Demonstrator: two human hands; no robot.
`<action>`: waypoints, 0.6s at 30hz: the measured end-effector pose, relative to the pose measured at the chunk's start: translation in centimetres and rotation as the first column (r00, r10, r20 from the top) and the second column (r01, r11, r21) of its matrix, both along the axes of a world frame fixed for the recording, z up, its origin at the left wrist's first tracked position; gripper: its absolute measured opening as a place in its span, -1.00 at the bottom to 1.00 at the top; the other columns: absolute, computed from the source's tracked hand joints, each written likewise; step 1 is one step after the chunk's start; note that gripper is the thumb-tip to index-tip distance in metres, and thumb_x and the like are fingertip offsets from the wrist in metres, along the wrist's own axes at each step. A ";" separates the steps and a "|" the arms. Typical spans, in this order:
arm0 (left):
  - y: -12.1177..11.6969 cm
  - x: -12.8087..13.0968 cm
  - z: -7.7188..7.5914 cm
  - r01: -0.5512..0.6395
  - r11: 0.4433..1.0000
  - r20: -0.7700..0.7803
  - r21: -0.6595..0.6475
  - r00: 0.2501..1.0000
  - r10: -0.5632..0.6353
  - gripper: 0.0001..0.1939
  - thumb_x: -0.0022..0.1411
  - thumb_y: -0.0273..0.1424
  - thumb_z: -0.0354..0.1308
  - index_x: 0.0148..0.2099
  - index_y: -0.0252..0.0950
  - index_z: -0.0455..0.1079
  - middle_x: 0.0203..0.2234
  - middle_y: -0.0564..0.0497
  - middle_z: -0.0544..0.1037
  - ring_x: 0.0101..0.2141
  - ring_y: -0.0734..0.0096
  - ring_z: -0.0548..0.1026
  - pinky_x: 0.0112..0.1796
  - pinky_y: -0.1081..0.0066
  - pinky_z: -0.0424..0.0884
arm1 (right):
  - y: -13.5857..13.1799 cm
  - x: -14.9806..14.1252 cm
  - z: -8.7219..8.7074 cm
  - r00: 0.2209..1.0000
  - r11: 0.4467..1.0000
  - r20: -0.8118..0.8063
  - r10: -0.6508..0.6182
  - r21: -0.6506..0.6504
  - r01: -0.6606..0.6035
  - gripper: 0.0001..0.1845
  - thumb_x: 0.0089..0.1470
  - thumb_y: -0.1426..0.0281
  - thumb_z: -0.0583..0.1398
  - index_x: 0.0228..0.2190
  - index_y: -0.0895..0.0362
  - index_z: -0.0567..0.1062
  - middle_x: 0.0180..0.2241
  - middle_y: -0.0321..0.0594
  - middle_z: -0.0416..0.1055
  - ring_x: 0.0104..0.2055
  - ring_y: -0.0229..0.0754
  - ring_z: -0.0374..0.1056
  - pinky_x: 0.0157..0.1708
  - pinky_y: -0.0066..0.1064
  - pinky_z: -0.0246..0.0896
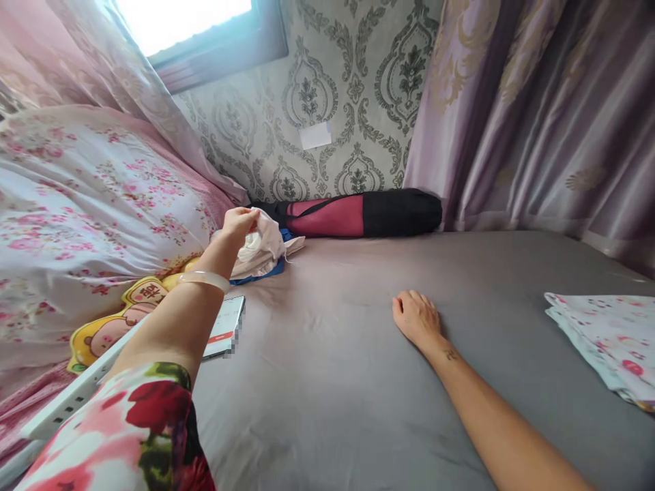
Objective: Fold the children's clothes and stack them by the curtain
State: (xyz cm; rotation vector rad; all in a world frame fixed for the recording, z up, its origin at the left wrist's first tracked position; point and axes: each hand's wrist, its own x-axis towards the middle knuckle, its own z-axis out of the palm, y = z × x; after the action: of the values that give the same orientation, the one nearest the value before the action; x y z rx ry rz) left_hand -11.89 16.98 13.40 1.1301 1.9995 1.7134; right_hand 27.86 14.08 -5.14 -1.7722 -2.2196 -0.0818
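Note:
My left hand (238, 224) reaches to the far left of the bed and pinches a white piece of cloth (263, 245) that lies on a small heap with something blue (260, 274) under it. A pale bangle (203, 278) sits on that wrist. My right hand (417, 318) rests knuckles up on the grey bedsheet (332, 368) in the middle, its fingers curled under with nothing visible in them.
A floral quilt (86, 204) is piled at the left, with a yellow cartoon cushion (110, 327), a power strip (71, 399) and a phone-like flat object (225, 327) beside it. A black and red bag (358, 213) lies against the wall. Folded patterned cloth (608, 341) sits at the right. Curtains hang on both sides.

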 end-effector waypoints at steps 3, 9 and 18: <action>1.5 3.5 1.5 0.044 0.984 0.117 0.172 0.991 -0.065 -0.72 0.11 -0.45 0.21 -0.09 -0.32 0.36 -0.57 0.13 0.38 -0.57 0.57 0.38 -0.38 0.45 0.42 | -0.1 0.2 0.1 1.000 1.000 -0.024 0.013 0.002 -0.013 -0.72 0.26 0.35 0.00 -0.31 0.12 0.49 -0.21 -0.06 0.47 -0.15 -0.08 0.34 -0.22 -0.31 0.08; 2.3 10.7 2.8 0.281 0.891 0.129 0.355 0.930 -0.345 -0.78 0.08 -0.38 0.24 -0.20 -0.34 0.40 -0.49 0.05 0.47 -0.43 0.50 0.50 -0.23 0.36 0.50 | 0.4 0.9 -0.3 0.973 0.998 -0.227 0.039 -0.042 -0.049 -0.77 0.22 0.39 0.04 -0.34 0.11 0.50 -0.23 -0.09 0.50 -0.18 -0.11 0.37 -0.21 -0.35 0.11; 1.8 20.4 2.1 0.621 0.691 -0.280 0.369 0.784 -0.554 -0.62 0.08 -0.49 0.09 -0.01 -0.29 0.38 -0.24 -0.03 0.57 -0.11 0.31 0.53 -0.10 0.30 0.47 | 0.5 0.4 4.5 0.529 0.999 -0.847 0.044 0.041 -0.017 -0.78 0.14 0.24 0.05 -0.31 0.10 0.42 -0.32 -0.15 0.51 -0.27 -0.14 0.42 -0.22 -0.34 0.25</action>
State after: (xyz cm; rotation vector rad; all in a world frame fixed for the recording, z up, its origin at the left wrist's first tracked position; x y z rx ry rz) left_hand 8.52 18.81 15.46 1.8530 1.0873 1.7749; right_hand 28.27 14.63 -0.60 -1.2919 -1.4737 0.6397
